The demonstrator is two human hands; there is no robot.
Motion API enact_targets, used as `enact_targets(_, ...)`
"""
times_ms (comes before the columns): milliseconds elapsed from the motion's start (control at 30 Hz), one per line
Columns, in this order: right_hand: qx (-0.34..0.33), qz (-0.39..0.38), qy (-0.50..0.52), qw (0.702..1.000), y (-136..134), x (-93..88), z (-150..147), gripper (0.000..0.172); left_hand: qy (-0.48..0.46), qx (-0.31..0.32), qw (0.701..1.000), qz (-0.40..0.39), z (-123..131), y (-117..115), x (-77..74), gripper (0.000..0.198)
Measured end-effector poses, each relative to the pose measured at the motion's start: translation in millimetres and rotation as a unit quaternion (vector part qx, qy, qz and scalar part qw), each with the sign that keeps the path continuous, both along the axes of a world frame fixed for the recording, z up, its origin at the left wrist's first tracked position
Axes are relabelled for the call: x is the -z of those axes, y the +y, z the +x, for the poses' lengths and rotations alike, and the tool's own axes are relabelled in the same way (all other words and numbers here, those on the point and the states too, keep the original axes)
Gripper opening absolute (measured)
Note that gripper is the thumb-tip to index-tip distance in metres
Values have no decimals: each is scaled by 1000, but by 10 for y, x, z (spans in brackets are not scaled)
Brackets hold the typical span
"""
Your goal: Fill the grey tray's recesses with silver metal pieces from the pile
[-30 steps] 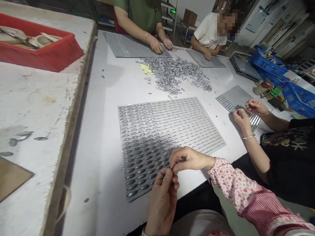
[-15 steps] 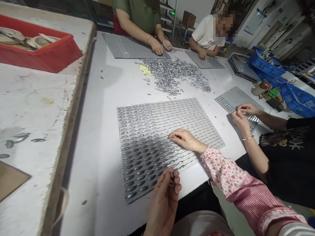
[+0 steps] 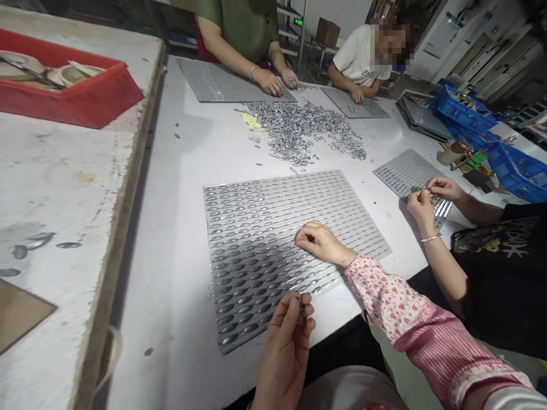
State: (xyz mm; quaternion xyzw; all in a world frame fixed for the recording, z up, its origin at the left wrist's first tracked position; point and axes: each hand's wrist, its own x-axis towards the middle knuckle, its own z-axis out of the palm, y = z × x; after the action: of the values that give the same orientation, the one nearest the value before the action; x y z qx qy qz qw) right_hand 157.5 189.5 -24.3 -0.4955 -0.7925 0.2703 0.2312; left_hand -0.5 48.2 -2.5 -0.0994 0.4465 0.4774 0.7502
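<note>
Okay, right hand [image 3: 320,242] is down on the pocketed tray [image 3: 256,216], knuckles up, fingers bunched together w/ tips on the surface. Whatever's under them is hidden. A pink floral sleeve [image 3: 384,296] runs back from that wrist.

Left hand [image 3: 286,341] sits at the tray's near edge, just off its corner, thumb & fingertips pinched on a small piece [image 3: 301,303]. It's tiny, greyish, mostly covered.

The tray lies flat in the middle of the white table [image 3: 183,171]: a thin grey sheet, rectangular, stamped in tight rows of pointed-oval pockets. The near-left pockets read dark & hollow, while the far-right rows read bright & ribbed, w/ a metallic sheen.

Beyond the tray's far edge is a loose pile of silvery pieces [image 3: 299,128], oval and shiny, w/ strays scattered round it and a yellow slip beside it.

To the right, a co-worker's hands [image 3: 427,199] are close together on a smaller tray [image 3: 401,168] w/ the same stamped texture, a thin bangle on one wrist.

At the far end, a person in a green top has both hands [image 3: 269,82] on a flat grey sheet [image 3: 222,82]. A person in a white shirt works a second sheet [image 3: 354,102].

A red crate [image 3: 77,94], plastic, sits on the scuffed bench at left. Blue crates [image 3: 465,114] w/ slotted walls are at far right.
</note>
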Motion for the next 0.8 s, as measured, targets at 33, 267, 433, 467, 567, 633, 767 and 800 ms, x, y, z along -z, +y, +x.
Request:
enact_targets(33,12,-10,31,999,-39,-27,1,9,-3,-8,1000,9,0,7,5,8)
enact_targets(267,-182,-188,168,950,-407,-353,-48,19,-32,-39,998,27,54,122,42,14)
enact_targets(433,-45,-239,242,939,-375,-245,-145,21,-19,-27,999,19,44,176,-44,16)
enact_targets(467,-11,-249,272,930,-329,-193,-158,23,-10,-20,1000,7,29,175,-67,19)
enact_targets(567,40,-256,344,903,-164,-45,-177,27,-3,7,1000,-23,-21,154,-113,26)
enact_targets(633,52,-241,344,906,-62,22,-169,25,-2,13,999,-31,-44,137,-120,26)
enact_targets(767,41,-142,174,973,78,43,-125,15,-13,1,999,-29,-53,122,-100,24)
enact_targets(800,24,-108,107,988,100,29,-113,16,-15,1,999,-31,-52,120,-93,24)
